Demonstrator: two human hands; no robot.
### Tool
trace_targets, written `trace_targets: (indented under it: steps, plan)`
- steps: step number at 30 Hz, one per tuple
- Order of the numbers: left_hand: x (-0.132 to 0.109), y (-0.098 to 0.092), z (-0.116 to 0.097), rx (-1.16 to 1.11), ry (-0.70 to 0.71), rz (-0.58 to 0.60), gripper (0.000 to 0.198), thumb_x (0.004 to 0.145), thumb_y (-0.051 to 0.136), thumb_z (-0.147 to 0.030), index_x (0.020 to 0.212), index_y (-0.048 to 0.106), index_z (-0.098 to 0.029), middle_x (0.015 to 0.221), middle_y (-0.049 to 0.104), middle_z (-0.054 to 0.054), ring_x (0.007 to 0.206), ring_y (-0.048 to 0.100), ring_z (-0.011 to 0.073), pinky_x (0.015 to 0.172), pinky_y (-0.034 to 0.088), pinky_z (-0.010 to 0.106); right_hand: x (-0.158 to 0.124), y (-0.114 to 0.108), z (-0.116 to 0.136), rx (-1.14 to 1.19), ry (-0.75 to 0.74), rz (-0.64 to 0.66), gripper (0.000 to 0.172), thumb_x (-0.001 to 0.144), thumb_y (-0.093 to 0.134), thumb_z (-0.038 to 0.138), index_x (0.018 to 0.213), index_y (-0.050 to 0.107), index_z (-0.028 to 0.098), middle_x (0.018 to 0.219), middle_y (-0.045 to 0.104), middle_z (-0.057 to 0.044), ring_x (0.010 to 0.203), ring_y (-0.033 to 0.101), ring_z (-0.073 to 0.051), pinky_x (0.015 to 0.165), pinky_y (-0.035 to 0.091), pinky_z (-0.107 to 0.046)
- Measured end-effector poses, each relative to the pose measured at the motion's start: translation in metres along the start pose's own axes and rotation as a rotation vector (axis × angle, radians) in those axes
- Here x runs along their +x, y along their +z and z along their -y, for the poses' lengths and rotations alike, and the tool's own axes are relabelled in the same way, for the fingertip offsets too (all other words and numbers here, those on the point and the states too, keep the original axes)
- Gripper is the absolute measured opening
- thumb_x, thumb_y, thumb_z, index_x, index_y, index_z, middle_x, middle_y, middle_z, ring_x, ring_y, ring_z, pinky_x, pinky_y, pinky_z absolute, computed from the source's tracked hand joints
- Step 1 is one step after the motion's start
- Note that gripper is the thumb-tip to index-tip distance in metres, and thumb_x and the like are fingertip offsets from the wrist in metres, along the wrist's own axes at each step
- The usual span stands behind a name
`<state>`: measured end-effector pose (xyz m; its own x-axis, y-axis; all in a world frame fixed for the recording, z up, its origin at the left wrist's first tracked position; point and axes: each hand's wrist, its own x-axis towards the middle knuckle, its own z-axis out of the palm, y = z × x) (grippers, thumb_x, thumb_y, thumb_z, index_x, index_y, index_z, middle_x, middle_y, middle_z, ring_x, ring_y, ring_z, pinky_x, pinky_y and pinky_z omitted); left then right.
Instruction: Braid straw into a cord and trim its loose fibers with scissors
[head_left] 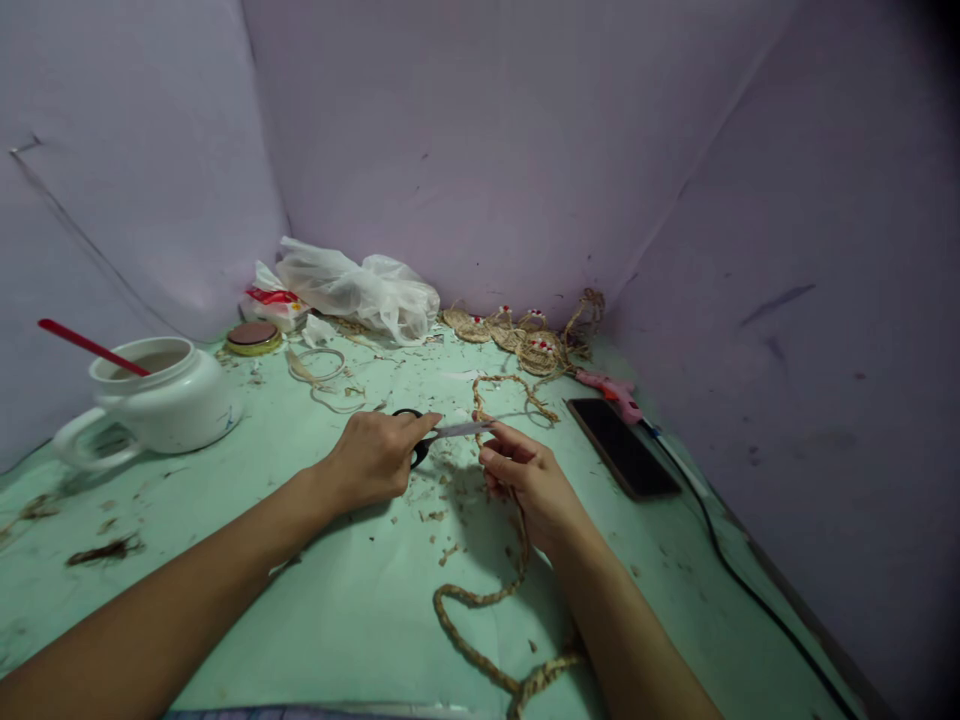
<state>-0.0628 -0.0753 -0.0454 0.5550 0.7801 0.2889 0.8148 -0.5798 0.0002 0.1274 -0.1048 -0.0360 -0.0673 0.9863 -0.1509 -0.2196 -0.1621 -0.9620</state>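
Note:
My left hand (pixel 373 455) is closed around the black handles of a pair of scissors (pixel 459 430). The blades point right and reach the fingertips of my right hand (pixel 525 470). Between its thumb and fingers, my right hand pinches a braided straw rope (pixel 480 595). One end of the rope lies curled on the table beyond that hand, and the other part winds down toward the near edge, partly hidden behind my right forearm. The blades meet the rope by the fingertips; whether they cut into it I cannot tell.
Left stands a white pot-shaped mug (pixel 176 405) with a red stick. At the back are a plastic bag (pixel 367 290), a round tin (pixel 253 338) and several woven pieces (pixel 538 352). A phone (pixel 622 447) and a pink glue gun (pixel 611 392) with cord lie right. Straw scraps litter the green table (pixel 337 620).

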Motion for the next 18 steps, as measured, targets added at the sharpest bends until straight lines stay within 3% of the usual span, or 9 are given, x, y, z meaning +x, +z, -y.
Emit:
trace_targets:
  steps: [7, 11, 14, 18]
  plan:
    - [0.0012, -0.0019, 0.0018, -0.157, -0.187, -0.095, 0.046, 0.07, 0.04, -0.014, 0.113, 0.05, -0.028, 0.097, 0.066, -0.002, 0.086, 0.061, 0.0163, 0.07, 0.043, 0.025, 0.0004, 0.0007, 0.0006, 0.0, 0.022, -0.053, 0.05, 0.056, 0.065, 0.021, 0.106, 0.061, 0.016, 0.068, 0.053, 0.002, 0.047, 0.043, -0.006, 0.041, 0.032, -0.02]
    - [0.0014, -0.0008, -0.0019, -0.127, -0.225, -0.073, 0.047, 0.069, 0.042, -0.017, 0.114, 0.05, -0.029, 0.1, 0.065, -0.002, 0.089, 0.061, 0.0185, 0.07, 0.044, 0.027, 0.0015, 0.0023, 0.0018, -0.027, 0.031, -0.103, 0.043, 0.053, 0.064, 0.019, 0.096, 0.065, 0.016, 0.078, 0.061, -0.003, 0.056, 0.05, -0.01, 0.042, 0.031, -0.02]
    - [0.0014, 0.0001, -0.0038, -0.094, -0.253, -0.038, 0.047, 0.07, 0.042, -0.018, 0.115, 0.048, -0.029, 0.098, 0.066, -0.001, 0.088, 0.06, 0.0196, 0.067, 0.043, 0.028, 0.0046, 0.0013, -0.0008, -0.053, 0.015, -0.157, 0.035, 0.052, 0.063, 0.018, 0.087, 0.066, 0.015, 0.072, 0.062, -0.003, 0.059, 0.052, -0.012, 0.048, 0.036, -0.021]
    - [0.0015, -0.0002, -0.0061, -0.086, -0.277, -0.005, 0.045, 0.072, 0.041, -0.018, 0.115, 0.048, -0.03, 0.098, 0.066, -0.001, 0.088, 0.06, 0.0199, 0.065, 0.043, 0.028, 0.0098, -0.0043, -0.0068, -0.17, -0.073, -0.259, 0.025, 0.057, 0.065, 0.027, 0.079, 0.068, 0.015, 0.063, 0.059, -0.001, 0.056, 0.048, -0.011, 0.044, 0.031, -0.021]
